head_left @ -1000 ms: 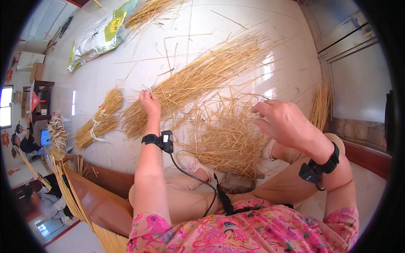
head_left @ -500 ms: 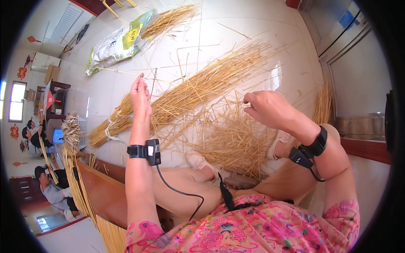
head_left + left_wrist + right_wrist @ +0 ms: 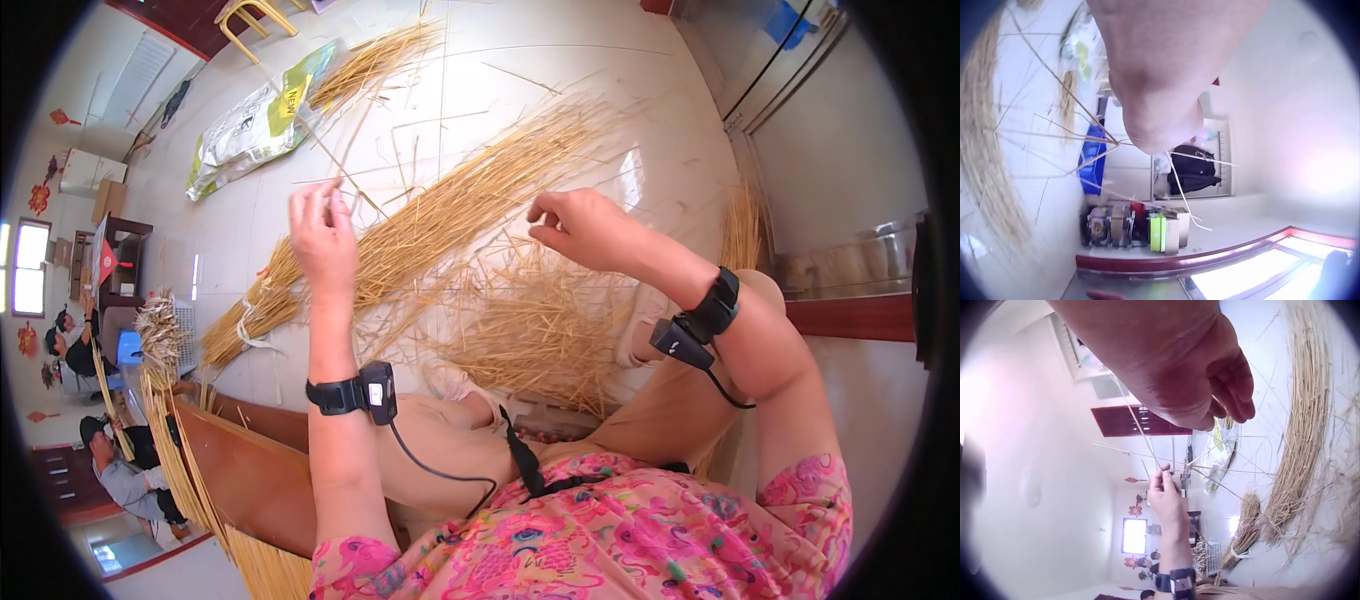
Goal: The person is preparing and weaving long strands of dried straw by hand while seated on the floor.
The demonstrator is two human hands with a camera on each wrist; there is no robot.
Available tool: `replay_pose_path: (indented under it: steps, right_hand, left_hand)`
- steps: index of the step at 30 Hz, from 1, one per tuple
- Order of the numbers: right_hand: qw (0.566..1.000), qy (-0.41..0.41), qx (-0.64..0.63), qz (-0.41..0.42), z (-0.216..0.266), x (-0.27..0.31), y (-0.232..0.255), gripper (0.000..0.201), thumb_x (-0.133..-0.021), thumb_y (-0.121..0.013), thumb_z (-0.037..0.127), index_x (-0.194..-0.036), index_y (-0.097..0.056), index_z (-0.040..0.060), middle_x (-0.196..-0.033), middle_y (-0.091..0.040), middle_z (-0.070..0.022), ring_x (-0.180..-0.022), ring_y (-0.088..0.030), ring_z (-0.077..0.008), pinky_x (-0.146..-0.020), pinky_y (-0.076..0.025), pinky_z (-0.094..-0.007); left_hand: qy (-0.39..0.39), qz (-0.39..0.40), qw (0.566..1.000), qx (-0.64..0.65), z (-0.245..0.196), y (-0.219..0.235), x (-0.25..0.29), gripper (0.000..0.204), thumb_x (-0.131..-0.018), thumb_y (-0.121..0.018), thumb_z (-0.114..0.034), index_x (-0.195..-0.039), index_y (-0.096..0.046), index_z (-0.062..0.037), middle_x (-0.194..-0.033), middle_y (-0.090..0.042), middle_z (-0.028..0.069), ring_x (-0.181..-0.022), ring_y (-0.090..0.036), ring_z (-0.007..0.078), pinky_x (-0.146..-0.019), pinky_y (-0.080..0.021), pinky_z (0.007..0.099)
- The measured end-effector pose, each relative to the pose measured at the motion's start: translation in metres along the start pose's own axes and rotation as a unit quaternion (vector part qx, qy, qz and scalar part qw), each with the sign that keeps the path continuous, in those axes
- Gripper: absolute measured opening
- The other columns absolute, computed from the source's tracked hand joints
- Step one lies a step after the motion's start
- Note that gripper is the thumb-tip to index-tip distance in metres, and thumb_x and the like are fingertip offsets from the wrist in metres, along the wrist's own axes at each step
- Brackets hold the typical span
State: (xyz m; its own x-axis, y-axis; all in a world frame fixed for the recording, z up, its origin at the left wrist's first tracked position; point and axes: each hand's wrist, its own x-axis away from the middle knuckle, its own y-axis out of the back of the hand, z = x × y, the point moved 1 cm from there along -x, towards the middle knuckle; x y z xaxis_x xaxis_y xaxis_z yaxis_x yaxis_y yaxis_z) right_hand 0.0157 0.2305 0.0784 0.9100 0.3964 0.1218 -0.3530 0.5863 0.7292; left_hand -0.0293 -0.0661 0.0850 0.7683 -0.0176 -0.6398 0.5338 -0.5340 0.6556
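My left hand (image 3: 323, 235), raised over the floor, pinches a few thin straw stalks (image 3: 1054, 72) at its fingertips. The stalks fan out in several directions and cross one another, as the right wrist view shows. To its right hangs my right hand (image 3: 590, 228), fingers loosely bent and holding nothing, over the edge of a long spread of straw (image 3: 470, 195). Below the left hand, partly behind its wrist, lies a sheaf (image 3: 232, 330) tied with a white band. A loose heap of short straw (image 3: 540, 345) lies between my feet.
A white and green bag (image 3: 245, 150) with straw at its mouth lies farther off. A brown wooden board (image 3: 240, 465) and upright straw (image 3: 175, 450) stand at my left. Two people sit beyond them. A metal-faced door (image 3: 850, 180) stands at the right.
My right hand has moved left, closer to the left hand. The left hand has shifted slightly left and lower in the view, and its stalks now slant differently.
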Motion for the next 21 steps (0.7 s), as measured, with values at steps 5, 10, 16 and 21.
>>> replay_pose_path:
  steps: [5,10,16,21]
  right_hand:
    - [0.931,-0.096,-0.35,0.027,-0.006,-0.018,-0.006,0.044,-0.088,-0.062,0.021,-0.121,-0.049,-0.0042,-0.086,-0.065,-0.0103,-0.073,-0.062,-0.0117,-0.062,-0.049,-0.0233]
    - [0.878,-0.085,-0.469,-0.037,-0.008,-0.034,-0.008,0.042,-0.09,-0.06,0.02,-0.123,-0.046,-0.0016,-0.088,-0.063,-0.0079,-0.075,-0.059,-0.0108,-0.064,-0.048,-0.023]
    - [0.871,-0.118,-0.47,-0.078,-0.02,-0.048,-0.007,0.024,-0.096,-0.047,0.02,-0.103,-0.057,-0.0003,-0.086,-0.063,-0.006,-0.071,-0.059,-0.0098,-0.064,-0.048,-0.0229]
    - [0.88,-0.024,-0.459,-0.121,-0.012,-0.045,0.015,0.027,-0.098,-0.043,0.024,-0.101,-0.058,0.0012,-0.084,-0.063,-0.0047,-0.069,-0.059,-0.0088,-0.063,-0.048,-0.0215]
  left_hand:
    - [0.027,0.131,0.985,0.111,-0.027,-0.039,0.026,0.016,-0.087,-0.056,-0.005,-0.1,-0.063,-0.006,-0.092,-0.054,0.0071,-0.069,-0.056,0.0155,-0.057,-0.048,0.026]
    - [-0.012,0.191,0.969,0.159,-0.05,-0.061,0.041,0.015,-0.086,-0.057,-0.006,-0.099,-0.064,-0.0073,-0.092,-0.054,0.0065,-0.066,-0.055,0.016,-0.058,-0.047,0.0285]
    - [0.02,0.264,0.936,0.234,-0.055,-0.064,0.043,0.03,-0.08,-0.066,-0.016,-0.108,-0.059,-0.0089,-0.105,-0.051,0.0086,-0.083,-0.055,0.0189,-0.069,-0.048,0.0303]
    - [0.015,0.263,0.936,0.232,-0.05,-0.061,0.042,0.048,-0.078,-0.068,-0.014,-0.119,-0.046,-0.0049,-0.109,-0.052,0.0091,-0.082,-0.054,0.0159,-0.073,-0.047,0.0271]
